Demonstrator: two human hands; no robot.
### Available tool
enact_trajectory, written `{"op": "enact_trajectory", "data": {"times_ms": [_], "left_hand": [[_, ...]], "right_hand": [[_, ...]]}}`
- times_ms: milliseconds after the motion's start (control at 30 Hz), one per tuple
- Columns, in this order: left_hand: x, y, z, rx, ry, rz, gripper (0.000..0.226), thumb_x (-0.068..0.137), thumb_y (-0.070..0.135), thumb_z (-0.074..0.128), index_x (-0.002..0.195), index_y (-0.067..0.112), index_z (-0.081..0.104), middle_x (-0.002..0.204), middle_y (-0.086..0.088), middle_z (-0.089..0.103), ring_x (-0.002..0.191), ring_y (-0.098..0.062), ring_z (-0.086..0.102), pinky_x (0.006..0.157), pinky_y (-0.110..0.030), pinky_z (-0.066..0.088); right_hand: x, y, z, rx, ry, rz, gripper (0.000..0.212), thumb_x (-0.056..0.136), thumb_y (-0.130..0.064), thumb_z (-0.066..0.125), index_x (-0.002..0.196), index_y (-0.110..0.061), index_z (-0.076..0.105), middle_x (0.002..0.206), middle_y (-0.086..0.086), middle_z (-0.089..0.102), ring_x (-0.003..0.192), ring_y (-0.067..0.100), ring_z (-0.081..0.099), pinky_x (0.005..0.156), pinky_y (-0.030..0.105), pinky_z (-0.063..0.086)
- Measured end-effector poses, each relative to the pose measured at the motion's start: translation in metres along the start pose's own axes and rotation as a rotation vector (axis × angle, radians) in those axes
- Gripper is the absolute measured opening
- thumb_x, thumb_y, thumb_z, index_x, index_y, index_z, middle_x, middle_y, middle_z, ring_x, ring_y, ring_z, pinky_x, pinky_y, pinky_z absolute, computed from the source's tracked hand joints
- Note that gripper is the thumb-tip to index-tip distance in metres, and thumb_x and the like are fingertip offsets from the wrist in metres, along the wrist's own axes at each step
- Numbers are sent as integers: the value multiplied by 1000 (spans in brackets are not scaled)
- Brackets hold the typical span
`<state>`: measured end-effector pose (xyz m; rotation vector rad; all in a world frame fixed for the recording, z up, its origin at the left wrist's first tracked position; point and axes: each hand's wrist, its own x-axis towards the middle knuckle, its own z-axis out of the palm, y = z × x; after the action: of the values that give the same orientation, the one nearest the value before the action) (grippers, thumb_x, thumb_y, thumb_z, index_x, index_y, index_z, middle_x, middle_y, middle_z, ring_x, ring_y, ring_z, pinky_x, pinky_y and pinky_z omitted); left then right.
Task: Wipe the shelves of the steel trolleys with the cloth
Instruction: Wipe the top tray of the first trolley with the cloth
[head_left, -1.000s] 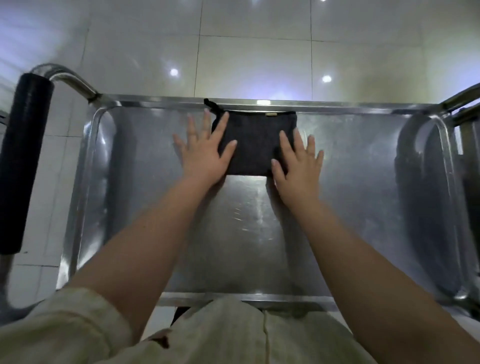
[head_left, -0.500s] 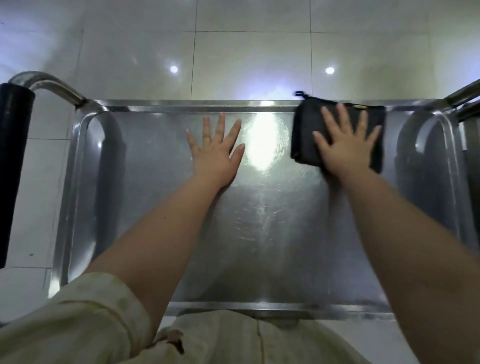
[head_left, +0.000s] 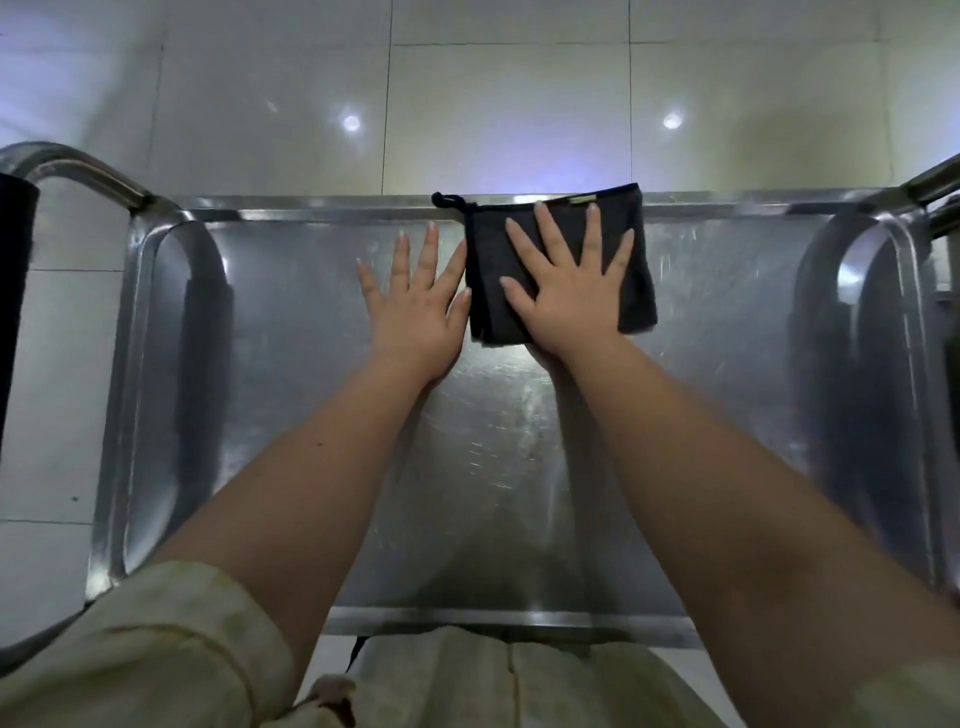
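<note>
A folded dark cloth (head_left: 636, 280) with a small loop at its far left corner lies on the steel trolley shelf (head_left: 291, 395), against the far rim near the middle. My right hand (head_left: 569, 291) presses flat on the cloth with fingers spread. My left hand (head_left: 415, 306) rests flat on the bare steel just left of the cloth, its thumb at the cloth's edge.
The shelf has a raised rim all round and curved steel uprights at the left (head_left: 156, 291) and right (head_left: 883, 291) ends. A black padded handle (head_left: 13, 291) stands at the far left. Glossy floor tiles (head_left: 519, 104) lie beyond the trolley.
My right hand slid the cloth from the shelf's middle to the far right, then back left along the far rim. My left hand came off the cloth and stays flat on the steel.
</note>
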<state>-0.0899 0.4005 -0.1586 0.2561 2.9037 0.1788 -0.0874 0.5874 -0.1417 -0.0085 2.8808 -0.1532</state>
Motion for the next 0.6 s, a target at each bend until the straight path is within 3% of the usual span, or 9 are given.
{"op": "enact_trajectory", "data": {"times_ms": [133, 233, 367, 500, 600], "left_hand": [[0, 3, -3, -4, -9, 4, 55, 98, 56, 8, 152, 46, 0, 164, 7, -7, 150, -25, -10, 112, -65, -12], [-2, 5, -7, 2, -18, 11, 55, 99, 56, 8, 153, 45, 0, 164, 6, -8, 150, -25, -11, 113, -65, -10], [-3, 12, -14, 11, -42, -4, 57, 98, 58, 11, 153, 44, 2, 164, 6, -8, 150, -28, -12, 109, -69, -15], [-1, 44, -17, 25, -58, 80, 59, 97, 58, 11, 154, 43, 3, 164, 5, -7, 149, -27, -14, 107, -72, -13], [0, 80, -9, -6, -92, 68, 56, 101, 51, 16, 153, 43, -2, 163, 6, -12, 148, -26, -19, 107, -71, -14]], "right_hand": [[1, 64, -7, -9, 30, 15, 67, 87, -73, 15, 150, -52, 4, 162, -18, 0, 149, 34, -7, 113, 65, -7], [-21, 158, -11, 26, 49, 246, 69, 85, -75, 16, 149, -54, 4, 162, -17, 1, 149, 36, -2, 114, 64, -5], [-60, 243, -17, 75, 0, 536, 76, 80, -80, 3, 150, -52, 1, 163, -13, 0, 149, 35, -4, 114, 65, -5], [-51, 216, -18, 109, 2, 551, 77, 80, -77, 2, 151, -50, 0, 163, -14, -4, 148, 38, -7, 113, 66, -3], [-36, 158, -13, 56, 25, 315, 69, 88, -72, 15, 151, -49, 2, 163, -15, -3, 148, 41, -6, 113, 66, -4]]}}
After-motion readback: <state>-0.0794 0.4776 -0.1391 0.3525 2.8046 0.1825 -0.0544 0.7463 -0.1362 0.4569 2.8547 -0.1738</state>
